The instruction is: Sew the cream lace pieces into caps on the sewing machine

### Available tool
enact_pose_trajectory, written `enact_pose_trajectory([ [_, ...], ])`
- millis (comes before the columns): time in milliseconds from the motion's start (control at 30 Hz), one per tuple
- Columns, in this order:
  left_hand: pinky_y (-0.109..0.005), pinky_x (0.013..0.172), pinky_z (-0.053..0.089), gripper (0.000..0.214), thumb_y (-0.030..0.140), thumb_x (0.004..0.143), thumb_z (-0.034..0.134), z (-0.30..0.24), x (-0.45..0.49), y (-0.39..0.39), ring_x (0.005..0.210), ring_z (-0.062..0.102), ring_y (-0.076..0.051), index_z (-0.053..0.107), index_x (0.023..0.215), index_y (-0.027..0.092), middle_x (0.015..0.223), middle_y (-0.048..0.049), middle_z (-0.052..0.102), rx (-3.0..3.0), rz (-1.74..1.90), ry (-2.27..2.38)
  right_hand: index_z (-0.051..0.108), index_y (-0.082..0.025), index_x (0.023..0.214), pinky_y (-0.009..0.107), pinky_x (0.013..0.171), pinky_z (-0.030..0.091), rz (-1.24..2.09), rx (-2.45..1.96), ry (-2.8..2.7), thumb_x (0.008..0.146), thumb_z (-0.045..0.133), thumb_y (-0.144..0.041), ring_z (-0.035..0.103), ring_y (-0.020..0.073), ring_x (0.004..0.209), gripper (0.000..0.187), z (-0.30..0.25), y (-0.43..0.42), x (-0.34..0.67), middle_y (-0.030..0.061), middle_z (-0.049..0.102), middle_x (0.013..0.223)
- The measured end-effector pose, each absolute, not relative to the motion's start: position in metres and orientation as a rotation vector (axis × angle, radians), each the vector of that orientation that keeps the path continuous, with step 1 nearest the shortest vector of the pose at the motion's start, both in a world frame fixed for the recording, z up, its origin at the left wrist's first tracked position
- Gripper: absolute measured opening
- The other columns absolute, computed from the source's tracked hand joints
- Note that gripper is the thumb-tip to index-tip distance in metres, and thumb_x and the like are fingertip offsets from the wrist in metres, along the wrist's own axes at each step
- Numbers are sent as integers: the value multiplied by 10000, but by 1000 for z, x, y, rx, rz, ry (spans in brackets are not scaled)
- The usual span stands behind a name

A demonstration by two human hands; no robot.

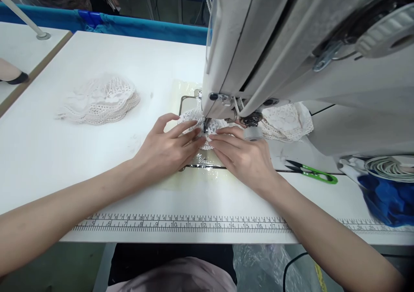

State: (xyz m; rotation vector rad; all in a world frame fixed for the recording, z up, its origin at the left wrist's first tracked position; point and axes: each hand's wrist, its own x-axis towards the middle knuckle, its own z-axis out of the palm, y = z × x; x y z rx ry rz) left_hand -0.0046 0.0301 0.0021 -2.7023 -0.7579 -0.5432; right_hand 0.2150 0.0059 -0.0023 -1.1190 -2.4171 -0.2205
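Observation:
A small white lace piece [194,120] lies on the sewing machine's bed under the needle area [205,127]. My left hand [166,147] rests flat on its left side, fingers stretched out and pressing the lace down. My right hand [246,154] lies flat on its right side, fingertips meeting the left hand's just in front of the presser foot. Neither hand grips anything. The big grey-white sewing machine head [291,46] hangs over the lace and hides its far part.
A stack of white lace pieces [100,100] sits at the left of the white table [48,154]. More lace [286,121] lies behind the machine. Green-handled thread snips [312,172] lie at right, beside blue cloth [388,199]. A printed ruler [181,224] runs along the front edge.

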Motion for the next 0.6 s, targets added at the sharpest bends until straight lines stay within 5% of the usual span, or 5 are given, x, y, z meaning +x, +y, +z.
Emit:
enact_pose_trajectory([
  [200, -507, 1041, 390, 275, 205, 1023, 377, 2, -5, 33, 1225, 583, -214, 597, 1186, 238, 1215, -20, 691, -2724, -464, -875, 728, -209, 1000, 394, 859, 511, -292, -1174, -2426, 962, 535, -195, 658, 203, 934, 197, -6, 10, 216, 37, 765, 950],
  [600, -446, 1030, 383, 192, 204, 981, 482, -3, -10, 28, 1144, 643, -199, 641, 1087, 208, 1122, -11, 731, -2644, -583, -732, 731, -138, 1043, 435, 965, 505, -436, -1075, -2480, 975, 533, -246, 679, 200, 886, 236, -2, 1, 216, 26, 758, 1033],
])
